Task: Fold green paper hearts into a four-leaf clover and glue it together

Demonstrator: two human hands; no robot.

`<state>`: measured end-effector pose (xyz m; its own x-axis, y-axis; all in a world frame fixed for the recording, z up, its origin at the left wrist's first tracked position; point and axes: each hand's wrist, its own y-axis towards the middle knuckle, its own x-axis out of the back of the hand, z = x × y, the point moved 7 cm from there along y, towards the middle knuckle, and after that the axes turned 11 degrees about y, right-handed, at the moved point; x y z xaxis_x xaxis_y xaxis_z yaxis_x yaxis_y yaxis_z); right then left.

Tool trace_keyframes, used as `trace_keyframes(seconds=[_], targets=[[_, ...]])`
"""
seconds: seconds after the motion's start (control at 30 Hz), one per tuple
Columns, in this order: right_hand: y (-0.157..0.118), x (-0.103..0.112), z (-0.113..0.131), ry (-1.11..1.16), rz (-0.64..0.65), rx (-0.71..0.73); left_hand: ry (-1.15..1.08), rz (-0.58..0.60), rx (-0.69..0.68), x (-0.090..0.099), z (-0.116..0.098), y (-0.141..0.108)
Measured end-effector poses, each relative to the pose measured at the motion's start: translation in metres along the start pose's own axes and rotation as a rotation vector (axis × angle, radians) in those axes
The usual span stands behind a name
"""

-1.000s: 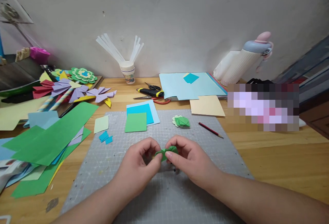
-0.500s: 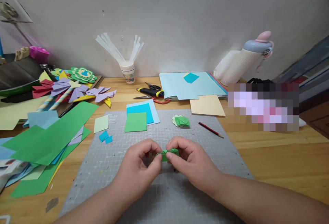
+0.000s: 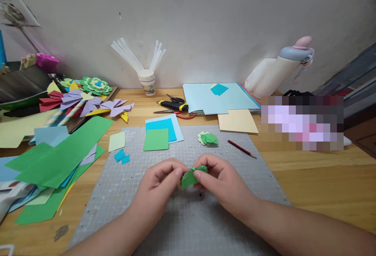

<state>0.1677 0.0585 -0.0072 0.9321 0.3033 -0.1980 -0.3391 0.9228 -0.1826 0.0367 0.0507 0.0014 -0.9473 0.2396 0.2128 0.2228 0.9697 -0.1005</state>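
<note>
Between my two hands, above the grey cutting mat (image 3: 141, 224), is a small folded piece of green paper (image 3: 189, 178). My right hand (image 3: 219, 177) pinches its right part between thumb and fingers. At its left edge my left hand (image 3: 160, 181) has the fingers closed, thumb against the fingertips, on the paper's upper left corner. Beyond the hands lies a folded green piece on a pale scalloped shape (image 3: 208, 138). A green square (image 3: 156, 139) rests on blue sheets (image 3: 178, 130) to the left of it.
A red-black pencil (image 3: 242, 149) lies at the mat's right. Small blue pieces (image 3: 122, 157) are at left, beside piled green paper (image 3: 64, 156). Behind stand a utility knife (image 3: 173, 105), scissors (image 3: 176, 99), a paper cup of white strips (image 3: 147, 82) and a bottle (image 3: 279, 71).
The green paper has turned so that more of its flat face shows at the left. My left thumb has shifted up and left from its front face.
</note>
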Motion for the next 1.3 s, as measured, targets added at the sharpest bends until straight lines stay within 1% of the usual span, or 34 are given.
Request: trace_keyframes(seconds=[0.07, 0.17, 0.33, 0.43, 0.53, 0.6, 0.8, 0.9, 1.13, 1.23, 1.3], targets=[[0.002, 0.000, -0.003, 0.119, -0.001, -0.080, -0.148, 0.035, 0.094, -0.001, 0.007, 0.003], [0.003, -0.001, -0.003, 0.173, -0.005, -0.096, -0.253, 0.076, 0.182, -0.004, 0.014, 0.005], [0.001, -0.002, -0.003, 0.165, 0.013, -0.069, -0.326, 0.084, 0.204, -0.008, 0.011, 0.006], [0.000, -0.003, -0.003, 0.162, 0.036, -0.037, -0.322, 0.078, 0.231, -0.009, 0.009, 0.006], [-0.001, -0.003, -0.003, 0.139, 0.033, -0.020, -0.307, 0.076, 0.249, -0.009, 0.009, 0.006], [-0.001, -0.004, -0.002, 0.134, 0.043, -0.012, -0.297, 0.066, 0.246, -0.008, 0.010, 0.006], [-0.001, -0.008, -0.002, 0.185, 0.106, -0.047, -0.311, -0.022, 0.211, 0.001, 0.016, 0.006], [0.000, -0.009, -0.002, 0.178, 0.112, -0.041, -0.336, -0.010, 0.205, 0.000, 0.015, 0.007], [0.002, -0.005, -0.002, 0.118, 0.067, -0.038, -0.321, 0.024, 0.207, -0.006, 0.012, 0.007], [0.002, -0.007, -0.001, 0.103, 0.079, -0.031, -0.313, 0.022, 0.182, -0.006, 0.010, 0.007], [0.001, -0.008, -0.001, 0.108, 0.097, -0.032, -0.281, 0.044, 0.156, -0.007, 0.008, 0.007]])
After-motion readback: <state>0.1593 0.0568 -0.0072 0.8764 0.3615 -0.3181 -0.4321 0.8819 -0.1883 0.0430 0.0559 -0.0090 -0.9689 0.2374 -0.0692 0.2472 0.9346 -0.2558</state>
